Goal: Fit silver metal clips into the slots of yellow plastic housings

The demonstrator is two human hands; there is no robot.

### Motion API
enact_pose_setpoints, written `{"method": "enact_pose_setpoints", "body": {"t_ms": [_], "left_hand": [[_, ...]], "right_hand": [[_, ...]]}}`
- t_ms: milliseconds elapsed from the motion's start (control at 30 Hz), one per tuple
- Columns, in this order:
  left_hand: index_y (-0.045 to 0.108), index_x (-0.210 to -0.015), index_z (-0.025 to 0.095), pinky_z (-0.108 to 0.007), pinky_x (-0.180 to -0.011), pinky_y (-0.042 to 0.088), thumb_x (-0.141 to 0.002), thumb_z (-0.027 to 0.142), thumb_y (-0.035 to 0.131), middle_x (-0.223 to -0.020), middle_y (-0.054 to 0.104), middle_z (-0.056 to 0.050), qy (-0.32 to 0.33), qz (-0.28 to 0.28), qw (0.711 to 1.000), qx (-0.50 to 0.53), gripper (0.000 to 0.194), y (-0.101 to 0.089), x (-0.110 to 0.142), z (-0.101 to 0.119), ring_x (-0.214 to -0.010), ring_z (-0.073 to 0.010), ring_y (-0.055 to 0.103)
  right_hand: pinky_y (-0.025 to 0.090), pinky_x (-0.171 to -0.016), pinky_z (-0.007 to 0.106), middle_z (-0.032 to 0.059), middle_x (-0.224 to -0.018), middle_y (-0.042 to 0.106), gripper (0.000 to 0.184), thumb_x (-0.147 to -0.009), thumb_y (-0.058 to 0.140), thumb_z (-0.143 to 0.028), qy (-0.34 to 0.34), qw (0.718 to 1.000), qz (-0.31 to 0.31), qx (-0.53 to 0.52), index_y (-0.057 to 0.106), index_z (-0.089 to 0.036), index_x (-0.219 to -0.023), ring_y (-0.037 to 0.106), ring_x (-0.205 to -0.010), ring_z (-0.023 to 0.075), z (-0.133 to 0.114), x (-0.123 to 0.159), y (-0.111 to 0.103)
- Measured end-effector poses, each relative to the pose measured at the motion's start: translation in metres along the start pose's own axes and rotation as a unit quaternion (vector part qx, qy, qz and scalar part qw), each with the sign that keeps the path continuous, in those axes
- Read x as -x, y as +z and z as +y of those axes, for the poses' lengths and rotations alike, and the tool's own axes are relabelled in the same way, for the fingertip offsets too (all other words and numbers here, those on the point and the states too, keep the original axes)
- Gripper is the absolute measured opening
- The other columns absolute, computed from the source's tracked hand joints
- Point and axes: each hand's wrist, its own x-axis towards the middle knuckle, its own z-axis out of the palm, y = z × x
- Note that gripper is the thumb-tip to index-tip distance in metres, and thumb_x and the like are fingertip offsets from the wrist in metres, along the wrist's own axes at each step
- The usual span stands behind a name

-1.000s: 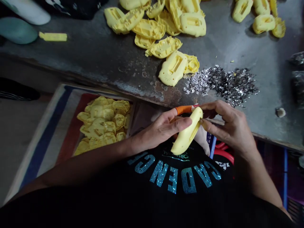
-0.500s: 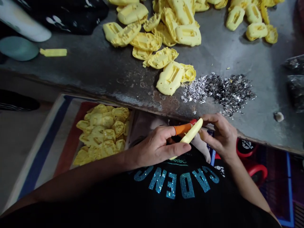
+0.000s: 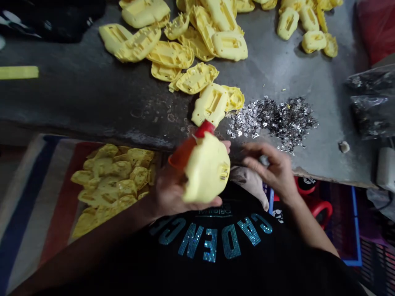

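Note:
My left hand grips a pale yellow plastic shell, its smooth outer face toward me and a small slot with metal in it near the right edge. Orange and red finger covers show on that hand's fingers behind the shell. To the right, apart from the shell, is my right hand, thumb and forefinger spread with a gap between them; no held thing can be made out. Just beyond it on the table lies a heap of small shiny metal pieces.
More yellow shells lie on the grey metal table, piled toward the back. Below the table edge at left, several shells rest on a striped sheet. Plastic bags of metal pieces and a blue crate are at right.
The shell has turned from edge-on to face-on and moved left with my left hand. My right hand has come away from its edge. The view has shifted right.

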Motion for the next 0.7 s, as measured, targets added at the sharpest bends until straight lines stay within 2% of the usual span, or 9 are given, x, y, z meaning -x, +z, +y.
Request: {"method": "enact_pose_setpoints", "body": {"t_ms": [33,67,167,233,333,433,533,633,700], "left_hand": [[0.076,-0.149,0.035,-0.049,-0.118,0.065,-0.065,0.022,0.110,-0.157,0.078,-0.006,0.026,-0.003,0.999,0.020,0.091,0.000,-0.003,0.001,-0.148,-0.0407,0.071],[0.074,-0.151,0.036,-0.046,-0.114,0.067,-0.071,0.026,0.108,-0.155,0.080,-0.005,0.042,-0.003,0.998,0.042,0.087,0.000,-0.006,0.002,-0.143,-0.0375,0.075],[0.075,-0.148,0.034,-0.039,-0.103,0.072,-0.086,0.045,0.102,-0.150,0.081,-0.007,0.018,0.016,0.995,0.093,0.068,0.004,-0.013,0.007,-0.142,-0.0347,0.076],[0.078,-0.145,0.032,-0.038,-0.097,0.074,-0.085,0.054,0.102,-0.148,0.082,-0.008,-0.027,0.027,0.993,0.108,0.068,0.007,-0.014,0.007,-0.141,-0.0359,0.076],[0.080,-0.144,0.031,-0.038,-0.094,0.074,-0.085,0.060,0.099,-0.143,0.084,-0.006,-0.067,0.031,0.990,0.124,0.069,0.010,-0.012,0.003,-0.122,-0.0339,0.083],[0.083,-0.141,0.026,-0.037,-0.093,0.073,-0.092,0.069,0.090,-0.139,0.086,-0.008,-0.086,0.023,0.987,0.134,0.066,0.011,-0.009,-0.004,-0.118,-0.0332,0.084],[0.084,-0.139,0.022,-0.036,-0.090,0.073,-0.103,0.067,0.080,-0.142,0.085,-0.014,-0.110,0.024,0.981,0.157,0.058,0.014,-0.009,-0.009,-0.118,-0.0310,0.084],[0.082,-0.143,0.018,-0.031,-0.076,0.072,-0.103,0.068,0.079,-0.145,0.083,-0.019,-0.132,0.003,0.972,0.196,0.064,0.020,-0.013,-0.014,-0.097,-0.0254,0.086],[0.080,-0.144,0.017,-0.028,-0.070,0.070,-0.102,0.069,0.080,-0.147,0.082,-0.021,-0.146,-0.005,0.966,0.211,0.067,0.025,-0.015,-0.017,-0.097,-0.0258,0.086]], "right_hand": [[0.057,-0.093,0.044,0.0039,-0.108,0.085,0.016,-0.107,0.079,-0.043,-0.018,0.990,0.063,0.123,0.083,-0.029,-0.113,0.075,-0.099,0.0240,0.006,-0.005,-0.011],[0.053,-0.097,0.047,0.0045,-0.105,0.084,0.013,-0.107,0.076,-0.039,-0.022,0.969,0.098,0.226,0.083,-0.029,-0.108,0.073,-0.101,0.0262,0.012,-0.011,-0.021],[0.043,-0.098,0.049,0.0056,-0.101,0.081,0.013,-0.107,0.074,-0.038,-0.021,0.916,0.110,0.386,0.081,-0.028,-0.102,0.068,-0.104,0.0302,0.033,-0.027,-0.033],[0.041,-0.096,0.048,0.0057,-0.101,0.080,0.015,-0.108,0.073,-0.039,-0.027,0.905,0.101,0.413,0.080,-0.027,-0.101,0.066,-0.103,0.0303,0.042,-0.035,-0.030],[0.040,-0.093,0.046,0.0047,-0.098,0.079,0.016,-0.109,0.071,-0.037,-0.047,0.903,0.095,0.417,0.077,-0.027,-0.099,0.066,-0.100,0.0290,0.045,-0.037,-0.026],[0.041,-0.090,0.044,0.0035,-0.097,0.079,0.014,-0.111,0.069,-0.034,-0.095,0.908,0.082,0.399,0.078,-0.027,-0.102,0.066,-0.097,0.0273,0.040,-0.026,-0.034],[0.041,-0.086,0.042,0.0035,-0.097,0.078,0.014,-0.112,0.066,-0.031,-0.133,0.907,0.045,0.397,0.079,-0.027,-0.107,0.065,-0.095,0.0265,0.036,-0.008,-0.045],[0.041,-0.086,0.043,0.0039,-0.098,0.079,0.015,-0.113,0.065,-0.028,-0.135,0.902,0.032,0.408,0.080,-0.027,-0.111,0.065,-0.095,0.0265,0.040,0.006,-0.047],[0.043,-0.086,0.043,0.0040,-0.099,0.080,0.014,-0.113,0.066,-0.028,-0.128,0.905,0.043,0.404,0.081,-0.028,-0.112,0.067,-0.096,0.0266,0.046,0.009,-0.045]]}}
